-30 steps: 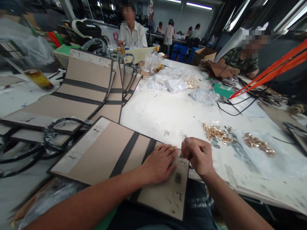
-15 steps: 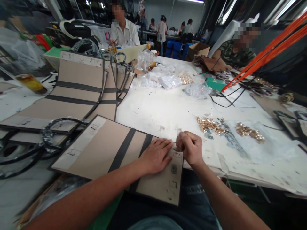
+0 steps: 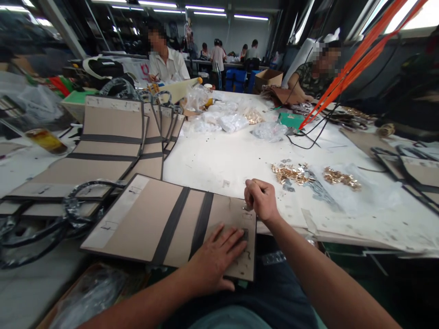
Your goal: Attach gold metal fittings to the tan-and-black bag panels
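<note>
A tan bag panel (image 3: 154, 219) with two dark straps lies flat in front of me, overhanging the white table (image 3: 219, 160). My left hand (image 3: 214, 258) rests flat on its near right corner, fingers spread, fingertips at a small dark fitting (image 3: 244, 234). My right hand (image 3: 261, 199) is closed in a fist at the panel's far right corner, pinching something too small to name. Two heaps of small gold metal fittings (image 3: 288, 173) (image 3: 339, 177) lie on clear plastic just right of that hand.
A fanned stack of similar panels (image 3: 113, 137) with black wrapped handles (image 3: 85, 196) fills the left. Plastic bags (image 3: 229, 121) sit mid-table, orange straps (image 3: 346, 73) hang at right. Two people sit across the table (image 3: 164, 59) (image 3: 313, 73); others work further back.
My left hand has slid back toward me along the panel's right edge. My right hand stays fisted at the far corner. The view has tilted up.
</note>
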The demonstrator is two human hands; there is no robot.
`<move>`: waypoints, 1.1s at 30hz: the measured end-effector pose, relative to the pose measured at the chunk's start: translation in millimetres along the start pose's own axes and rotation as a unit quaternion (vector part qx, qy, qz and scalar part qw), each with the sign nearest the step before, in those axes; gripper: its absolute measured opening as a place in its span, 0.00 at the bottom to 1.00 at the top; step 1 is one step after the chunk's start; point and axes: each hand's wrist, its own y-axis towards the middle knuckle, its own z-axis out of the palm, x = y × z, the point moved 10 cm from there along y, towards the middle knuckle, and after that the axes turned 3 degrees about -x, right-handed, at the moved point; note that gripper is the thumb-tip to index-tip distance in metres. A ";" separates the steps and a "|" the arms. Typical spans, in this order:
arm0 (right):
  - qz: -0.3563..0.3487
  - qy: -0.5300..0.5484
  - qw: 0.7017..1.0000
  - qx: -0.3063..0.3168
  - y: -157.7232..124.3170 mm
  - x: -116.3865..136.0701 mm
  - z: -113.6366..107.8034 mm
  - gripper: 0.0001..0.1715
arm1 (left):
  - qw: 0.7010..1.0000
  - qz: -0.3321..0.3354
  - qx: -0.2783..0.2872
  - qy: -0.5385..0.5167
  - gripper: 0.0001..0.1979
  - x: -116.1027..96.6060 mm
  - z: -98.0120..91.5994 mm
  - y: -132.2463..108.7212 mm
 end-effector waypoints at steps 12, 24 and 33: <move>0.036 0.168 0.983 -0.059 -39.2 -8.0 -26.3 0.30 | 0.999 -0.027 -0.012 -0.021 0.51 11.0 -15.8 16.4; -0.009 0.183 0.983 -0.011 -51.9 -12.0 -24.0 0.28 | 0.999 -0.045 0.016 -0.015 0.50 11.5 -12.0 23.1; 0.011 0.177 0.984 -0.004 -49.1 -14.7 -19.3 0.27 | 0.999 -0.045 0.017 -0.007 0.52 11.8 -6.6 23.1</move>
